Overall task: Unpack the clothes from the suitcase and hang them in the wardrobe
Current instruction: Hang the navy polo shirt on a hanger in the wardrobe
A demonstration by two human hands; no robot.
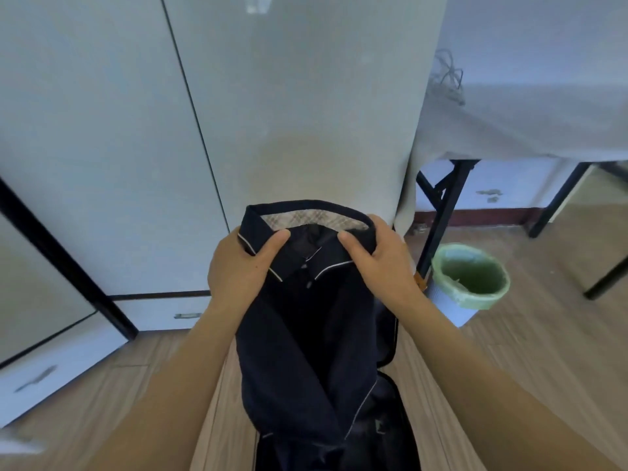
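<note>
1. In front of the chest, head view: both hands are holding up a navy polo shirt by its collar. The shirt's body is hanging down twd the floor.
2. L hand is gripping the collar's left side, thumb on top and fingers curled behind the fabric. R hand is gripping the right side the same way. Neither hand is free.
3. Below the shirt, at the frame's bottom edge, a dark suitcase is lying open on the wooden floor. The shirt's hem is hanging over it or just touching it; can't tell which. What else is inside is hidden by the shirt.
4. Ahead and to the left, the pale wardrobe is standing w/ a drawer at its base. The doors in view are looking closed. The angled panel at far left may be an open door; not sure.
5. No hanger is showing anywhere, and no hung clothes are in view.
6. Off to the right, a cloth-covered table and a green-lined bin are sitting apart from the work; not part of the job.
7. Progress, my read: early-to-mid. One garment is being lifted out, so unpacking is under way. Left to do for this shirt: getting a hanger, threading it thru the collar, opening the wardrobe, hooking it on the rail. Then the rest of the case, qty unknown.
</note>
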